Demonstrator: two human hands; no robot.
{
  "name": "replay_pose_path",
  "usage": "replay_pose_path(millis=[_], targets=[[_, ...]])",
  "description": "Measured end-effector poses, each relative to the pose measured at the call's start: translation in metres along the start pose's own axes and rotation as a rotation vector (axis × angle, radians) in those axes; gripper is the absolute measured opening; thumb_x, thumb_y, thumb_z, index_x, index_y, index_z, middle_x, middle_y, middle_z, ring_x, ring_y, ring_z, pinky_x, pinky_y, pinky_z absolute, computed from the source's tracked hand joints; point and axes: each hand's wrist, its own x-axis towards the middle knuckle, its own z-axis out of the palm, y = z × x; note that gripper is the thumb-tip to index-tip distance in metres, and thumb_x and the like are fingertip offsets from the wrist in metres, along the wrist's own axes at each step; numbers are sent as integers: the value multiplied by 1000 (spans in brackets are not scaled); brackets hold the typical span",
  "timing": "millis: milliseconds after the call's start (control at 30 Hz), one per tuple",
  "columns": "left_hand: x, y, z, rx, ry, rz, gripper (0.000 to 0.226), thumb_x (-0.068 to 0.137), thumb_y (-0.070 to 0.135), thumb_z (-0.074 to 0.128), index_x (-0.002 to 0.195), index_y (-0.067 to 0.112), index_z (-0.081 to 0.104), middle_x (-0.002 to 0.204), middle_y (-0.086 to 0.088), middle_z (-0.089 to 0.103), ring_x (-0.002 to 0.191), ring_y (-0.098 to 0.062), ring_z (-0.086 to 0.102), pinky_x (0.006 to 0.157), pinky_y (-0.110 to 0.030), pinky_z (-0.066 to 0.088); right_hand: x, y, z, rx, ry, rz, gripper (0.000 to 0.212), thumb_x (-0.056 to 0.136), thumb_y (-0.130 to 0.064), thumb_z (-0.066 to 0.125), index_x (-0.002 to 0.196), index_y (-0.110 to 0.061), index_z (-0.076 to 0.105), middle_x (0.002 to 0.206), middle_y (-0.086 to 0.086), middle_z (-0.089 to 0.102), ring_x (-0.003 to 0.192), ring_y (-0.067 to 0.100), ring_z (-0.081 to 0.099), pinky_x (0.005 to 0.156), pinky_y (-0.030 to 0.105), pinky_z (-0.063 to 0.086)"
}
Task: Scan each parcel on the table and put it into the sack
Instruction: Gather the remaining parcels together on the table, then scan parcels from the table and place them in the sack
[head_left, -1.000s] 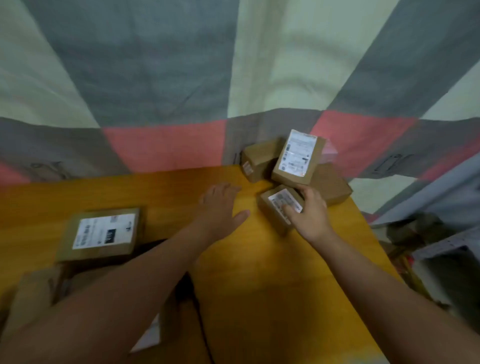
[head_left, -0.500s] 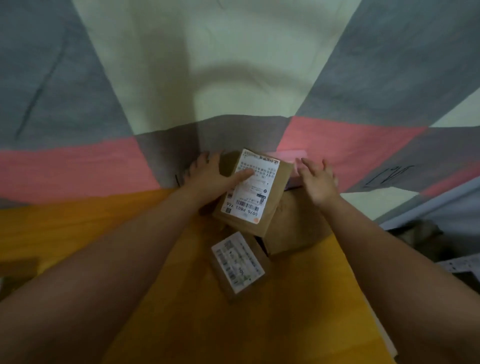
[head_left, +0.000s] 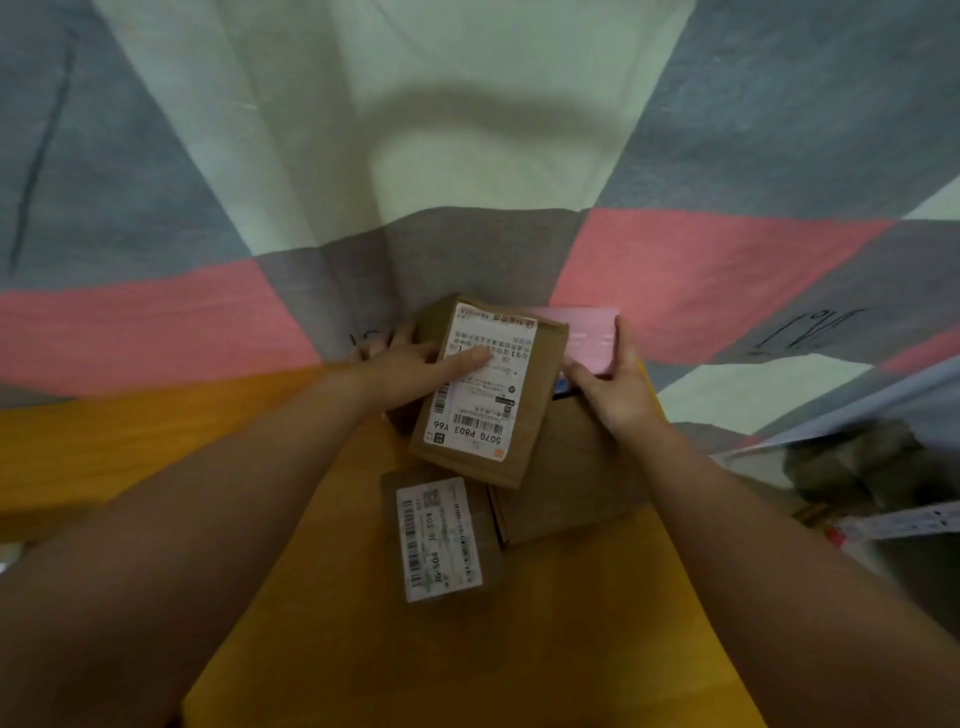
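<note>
A: Left hand (head_left: 400, 364) — status?
B: Clamped on labelled cardboard parcel (head_left: 488, 395), thumb flat across its shipping label (head_left: 480, 379), parcel tilted above plain brown box (head_left: 571, 483).
A: Nearer, on orange table (head_left: 322, 623)?
B: Small labelled parcel (head_left: 441, 540), flat, label up, untouched.
A: Right hand (head_left: 618, 389)?
B: Fingers closed around pink packet (head_left: 589, 338), at far table edge against patchwork cloth (head_left: 701, 270).

Dim, warm-tinted wide-angle frame, soft all over, edges stretched and bowed, with darkened forearms in the foreground.
</note>
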Motion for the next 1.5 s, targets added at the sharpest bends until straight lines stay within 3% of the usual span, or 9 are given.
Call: replay_pose_path(millis=[133, 300, 467, 567, 667, 800, 1167, 1333, 1500], targets=[[-39, -21, 8, -32, -15, -22, 99, 57, 94, 17, 143, 48, 33, 162, 6, -8, 147, -26, -11, 116, -56, -6, -43, 5, 26, 56, 40, -7, 87, 90, -14, 67, 155, -19, 10, 135, -5, 42, 121, 7, 42, 89, 10, 35], [-86, -45, 26, -28, -15, -65, 101, 58, 91, 18, 146, 43, 32, 162, -4, -6, 147, -27, -13, 117, -54, -5, -113, 10, 70, 113, -28, 73, 80, 97, -7, 53, 155, -29, 3, 131, 14, 54, 119, 25, 54, 91, 27, 44], [-95, -70, 21, -240, 164, -22, 100, 65, 88, 44, 148, 35, 25, 156, -10, 24, 140, -35, 27, 111, -55, 29, -124, 2, 75, -71, 141, -41, 59, 96, -9, 51, 151, -19, 31, 137, 13, 43, 129, 28, 41, 109, 34, 31], [-91, -78, 13, -180, 214, -25, 94, 73, 82, 47, 151, 39, 13, 160, -11, 10, 145, -36, 11, 116, -57, 16, -90, -20, 60, -281, 140, -96, 47, 97, -27, 54, 143, -22, 46, 154, 17, 24, 142, 32, 24, 114, 33, 20], [-82, -80, 10, -129, 113, -76, 105, 64, 86, 46, 150, 44, 1, 161, -11, -6, 147, -37, -4, 116, -60, 9, -54, -37, 52, -542, -16, -83, 58, 94, -44, 55, 148, -31, 37, 161, 15, 12, 147, 35, 10, 118, 40, 12], [-75, -87, 19, -72, 57, -124, 109, 59, 85, 54, 149, 47, 5, 160, -7, -11, 145, -37, -8, 116, -57, 12, -41, -33, 54, -634, -168, -63, 76, 88, -58, 58, 152, -33, 26, 150, 13, 30, 137, 39, 25, 112, 43, 21], [-151, -89, 75, -38, 54, -49, 107, 57, 85, 48, 149, 47, 11, 160, -4, -14, 146, -33, -10, 117, -55, 10, -152, 5, 42, -616, -118, 8, 80, 87, -56, 59, 153, -32, 21, 143, 15, 32, 130, 38, 32, 110, 38, 23], [-191, -93, 91, -25, 28, -19, 90, 77, 76, 50, 150, 43, 10, 160, -6, -11, 146, -33, -6, 117, -53, 12, -198, 8, 34, -755, -113, 107, 75, 88, -59, 54, 151, -38, 21, 152, 10, 26, 138, 39, 25, 115, 54, 15], [-239, -111, 87, -25, 189, 40, 78, 88, 63, 47, 152, 33, 15, 160, -11, -6, 146, -35, 2, 117, -50, 12, -252, -28, 56, -786, 27, -132, 57, 92, -32, 57, 145, -21, 40, 151, 10, 34, 139, 34, 25, 117, 47, 16]])
